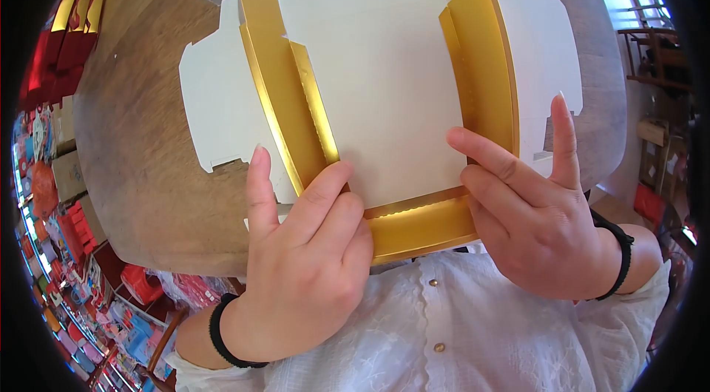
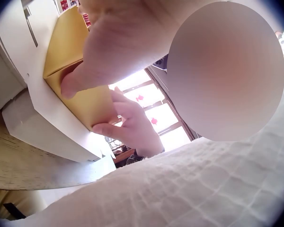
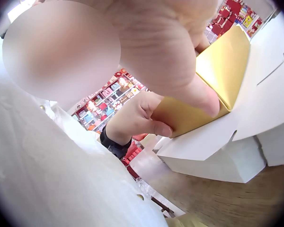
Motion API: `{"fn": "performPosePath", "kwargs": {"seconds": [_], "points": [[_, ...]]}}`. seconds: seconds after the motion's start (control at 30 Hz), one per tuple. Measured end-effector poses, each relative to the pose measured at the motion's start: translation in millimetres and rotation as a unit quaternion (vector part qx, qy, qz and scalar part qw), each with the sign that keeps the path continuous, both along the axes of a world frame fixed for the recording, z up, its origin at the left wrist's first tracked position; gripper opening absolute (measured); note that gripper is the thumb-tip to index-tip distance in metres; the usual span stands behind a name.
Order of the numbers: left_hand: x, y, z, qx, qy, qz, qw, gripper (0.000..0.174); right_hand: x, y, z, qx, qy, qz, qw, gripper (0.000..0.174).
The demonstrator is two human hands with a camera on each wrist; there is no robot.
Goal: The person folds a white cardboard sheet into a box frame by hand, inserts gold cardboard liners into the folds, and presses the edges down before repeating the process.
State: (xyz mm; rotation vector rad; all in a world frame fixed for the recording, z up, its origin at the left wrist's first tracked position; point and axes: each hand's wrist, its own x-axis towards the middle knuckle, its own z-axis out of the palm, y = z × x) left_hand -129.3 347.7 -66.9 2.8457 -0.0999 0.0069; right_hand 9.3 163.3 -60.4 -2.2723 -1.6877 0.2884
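A partly folded cardboard box point(image 1: 377, 81), white inside and gold on its raised walls, lies before me in the head view. Its left gold wall point(image 1: 277, 74), right gold wall point(image 1: 488, 66) and near gold wall point(image 1: 421, 233) stand up around the white base. My left hand point(image 1: 310, 266) pinches the near left corner, little finger raised. At the near right corner, my right hand point(image 1: 547, 229) grips the walls the same way. Both wrist views show a thumb pressed on the gold outer face point(image 2: 68, 38). The fingertips inside the corners are partly hidden.
White cardboard flaps point(image 1: 222, 96) spread out on both sides over the wooden table point(image 1: 140, 192). Red and gold bags point(image 1: 74, 29) stand at the upper left. Shelves of colourful goods line the left, and a wooden chair point(image 1: 658, 55) is at the right.
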Motion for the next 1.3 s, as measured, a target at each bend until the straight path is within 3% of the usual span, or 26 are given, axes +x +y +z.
{"fn": "performPosePath", "kwargs": {"seconds": [0.37,0.53,0.6,0.67,0.77,0.83,0.87,0.93,1.03,1.17,1.3], "points": [[7,6,3,-0.025,0.044,-0.010,0.999,0.012,9,8,3,-0.061,0.042,0.042,0.996,0.004],[5,3,4,0.003,0.043,-0.009,0.999,0.012,15,7,8,-0.082,0.001,0.064,0.995,0.007],[4,4,7,0.002,0.046,-0.006,0.999,0.012,20,5,12,-0.101,-0.017,0.070,0.992,0.012],[3,5,7,0.002,0.048,-0.004,0.999,0.012,24,2,15,-0.074,-0.051,0.007,0.996,0.029],[4,6,7,0.032,0.042,-0.011,0.999,0.021,27,-1,14,-0.082,-0.039,0.027,0.996,0.043],[2,6,9,0.058,0.021,-0.003,0.998,0.041,26,-2,12,-0.083,-0.043,0.030,0.995,0.041],[1,8,13,0.059,0.025,-0.005,0.998,0.041,25,-1,10,-0.084,-0.049,0.032,0.995,0.040],[0,13,26,0.018,0.025,0.043,0.999,0.063,24,0,8,-0.078,-0.046,0.032,0.995,0.039],[-8,25,33,-0.001,0.020,0.055,0.998,0.072,24,-3,9,-0.078,-0.044,0.037,0.995,0.040],[-9,20,29,0.010,0.041,0.039,0.998,0.064,26,-5,8,-0.063,-0.037,0.039,0.997,0.041],[-6,10,13,0.067,0.032,0.011,0.997,0.036,27,-6,7,-0.069,-0.041,0.057,0.995,0.037]]}}
